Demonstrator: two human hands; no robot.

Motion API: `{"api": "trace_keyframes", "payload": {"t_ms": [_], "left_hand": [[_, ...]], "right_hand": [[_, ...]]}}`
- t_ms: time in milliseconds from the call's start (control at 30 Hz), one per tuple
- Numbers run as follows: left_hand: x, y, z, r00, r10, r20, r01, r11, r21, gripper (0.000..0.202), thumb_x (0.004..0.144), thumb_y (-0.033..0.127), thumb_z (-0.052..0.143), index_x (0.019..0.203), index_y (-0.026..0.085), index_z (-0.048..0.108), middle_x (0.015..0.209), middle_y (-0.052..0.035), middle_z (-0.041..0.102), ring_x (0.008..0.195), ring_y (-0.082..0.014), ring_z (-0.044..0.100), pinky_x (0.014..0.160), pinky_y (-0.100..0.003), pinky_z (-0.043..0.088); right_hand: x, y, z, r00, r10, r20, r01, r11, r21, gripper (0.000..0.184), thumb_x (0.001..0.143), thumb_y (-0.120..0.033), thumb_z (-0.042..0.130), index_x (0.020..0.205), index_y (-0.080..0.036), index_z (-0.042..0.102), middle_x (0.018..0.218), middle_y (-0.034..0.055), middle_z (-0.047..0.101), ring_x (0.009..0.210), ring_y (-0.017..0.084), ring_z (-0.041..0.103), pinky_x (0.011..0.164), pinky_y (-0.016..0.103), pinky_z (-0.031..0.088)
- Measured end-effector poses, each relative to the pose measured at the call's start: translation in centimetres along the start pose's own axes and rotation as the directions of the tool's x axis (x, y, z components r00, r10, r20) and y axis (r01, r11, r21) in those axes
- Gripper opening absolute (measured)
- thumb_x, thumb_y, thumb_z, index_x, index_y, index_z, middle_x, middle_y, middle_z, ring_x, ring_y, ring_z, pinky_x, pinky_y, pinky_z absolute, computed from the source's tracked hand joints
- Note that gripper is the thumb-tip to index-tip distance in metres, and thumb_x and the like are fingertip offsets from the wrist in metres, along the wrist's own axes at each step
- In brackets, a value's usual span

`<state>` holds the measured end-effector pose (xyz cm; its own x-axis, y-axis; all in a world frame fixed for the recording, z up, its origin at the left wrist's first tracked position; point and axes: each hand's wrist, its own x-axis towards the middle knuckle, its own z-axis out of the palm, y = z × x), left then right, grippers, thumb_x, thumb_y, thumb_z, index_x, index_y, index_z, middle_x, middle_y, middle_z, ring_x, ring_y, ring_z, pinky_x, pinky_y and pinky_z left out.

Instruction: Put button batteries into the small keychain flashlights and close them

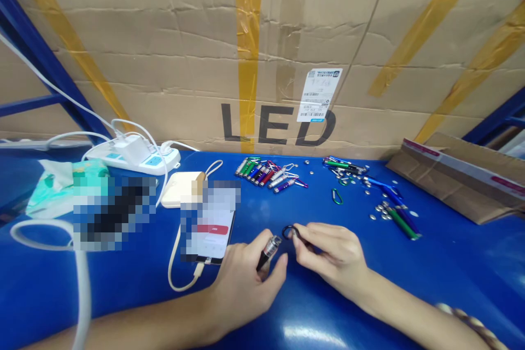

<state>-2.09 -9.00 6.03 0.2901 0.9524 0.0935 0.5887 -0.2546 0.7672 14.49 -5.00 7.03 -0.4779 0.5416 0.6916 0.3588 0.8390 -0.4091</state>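
My left hand (246, 279) is closed around a small black keychain flashlight (268, 250), its silver open end pointing up and to the right. Just to the right, my right hand (332, 254) pinches a small black end cap with a clip (289, 231), held a short gap away from the flashlight's open end. Both hands hover low over the blue table (287, 306) near its front edge.
A row of coloured mini flashlights (266, 174) lies at the back centre. More flashlights, carabiner clips and button cells (381, 210) are scattered at the right. A phone (211, 227) on a cable, a power bank (180, 188), a power strip (135, 156) and tissues (61, 186) sit left. A cardboard wall stands behind.
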Motion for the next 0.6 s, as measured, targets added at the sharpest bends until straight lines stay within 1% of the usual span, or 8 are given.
{"api": "trace_keyframes", "payload": {"t_ms": [67,167,233,300,367,433,533,600], "left_hand": [[-0.15,-0.06,0.12,1.0,0.012,0.019,-0.013,0.999,0.042,0.02,0.086,0.023,0.044,0.069,0.024,0.032,0.046,0.0098,0.028,0.036,-0.0116,0.031,0.045,-0.024,0.02],[-0.43,-0.34,0.38,0.997,0.071,0.036,-0.075,0.985,0.152,0.01,0.09,0.023,0.038,0.08,0.024,0.04,0.048,0.0079,0.039,0.039,-0.0156,0.044,0.047,-0.026,0.022],[-0.51,-0.53,0.53,0.993,0.109,0.045,-0.117,0.961,0.249,0.012,0.093,0.021,0.034,0.087,0.023,0.044,0.051,0.0052,0.048,0.043,-0.0184,0.051,0.049,-0.026,0.024],[-0.47,-0.66,0.61,0.989,0.141,0.054,-0.151,0.934,0.323,0.013,0.093,0.02,0.033,0.091,0.022,0.046,0.055,0.002,0.057,0.047,-0.0203,0.057,0.05,-0.027,0.026],[-0.34,-0.68,0.64,0.985,0.158,0.066,-0.171,0.915,0.365,0.013,0.093,0.019,0.034,0.094,0.021,0.047,0.06,-0.0008,0.063,0.051,-0.0217,0.061,0.051,-0.027,0.028],[-0.19,-0.62,0.63,0.985,0.15,0.084,-0.171,0.904,0.391,0.014,0.094,0.017,0.033,0.095,0.021,0.047,0.063,-0.0025,0.066,0.053,-0.0232,0.063,0.051,-0.028,0.029],[-0.05,-0.51,0.61,0.988,0.108,0.112,-0.146,0.891,0.429,0.016,0.094,0.017,0.031,0.093,0.02,0.047,0.062,-0.0033,0.066,0.054,-0.0255,0.065,0.05,-0.029,0.03],[-0.02,-0.49,0.6,0.99,0.075,0.123,-0.124,0.878,0.462,0.017,0.095,0.018,0.03,0.093,0.02,0.047,0.061,-0.0035,0.066,0.054,-0.0267,0.066,0.049,-0.029,0.03]], "right_hand": [[0.06,-0.35,-0.01,0.998,0.061,-0.015,-0.06,0.997,0.05,0.032,0.091,-0.021,0.046,0.067,-0.015,0.066,0.047,-0.0007,0.048,0.039,0.008,0.038,0.037,0.02,0.034],[-0.07,-0.66,0.15,0.983,0.186,0.005,-0.185,0.972,0.147,0.033,0.09,-0.024,0.048,0.064,-0.014,0.067,0.048,0.0002,0.05,0.041,0.008,0.041,0.038,0.02,0.037],[-0.19,-0.69,0.25,0.963,0.268,0.038,-0.27,0.94,0.208,0.032,0.089,-0.024,0.049,0.065,-0.013,0.067,0.05,0.0009,0.052,0.041,0.009,0.044,0.039,0.02,0.038],[-0.28,-0.66,0.3,0.947,0.311,0.082,-0.322,0.914,0.246,0.032,0.088,-0.024,0.05,0.064,-0.013,0.067,0.05,0.0013,0.054,0.041,0.009,0.046,0.039,0.02,0.039],[-0.32,-0.59,0.27,0.945,0.308,0.114,-0.327,0.913,0.245,0.032,0.088,-0.026,0.05,0.065,-0.013,0.068,0.051,0.0014,0.055,0.042,0.009,0.047,0.04,0.02,0.039],[-0.32,-0.51,0.18,0.956,0.269,0.114,-0.288,0.931,0.222,0.033,0.089,-0.027,0.05,0.064,-0.013,0.067,0.051,0.0014,0.055,0.042,0.009,0.045,0.04,0.02,0.037],[-0.29,-0.38,-0.07,0.97,0.221,0.098,-0.237,0.952,0.194,0.037,0.09,-0.025,0.048,0.06,-0.012,0.065,0.051,0.0015,0.053,0.042,0.008,0.04,0.039,0.021,0.034],[-0.26,-0.3,-0.26,0.97,0.221,0.102,-0.237,0.954,0.182,0.036,0.09,-0.025,0.047,0.061,-0.012,0.065,0.051,0.0013,0.052,0.043,0.008,0.038,0.04,0.021,0.034]]}}
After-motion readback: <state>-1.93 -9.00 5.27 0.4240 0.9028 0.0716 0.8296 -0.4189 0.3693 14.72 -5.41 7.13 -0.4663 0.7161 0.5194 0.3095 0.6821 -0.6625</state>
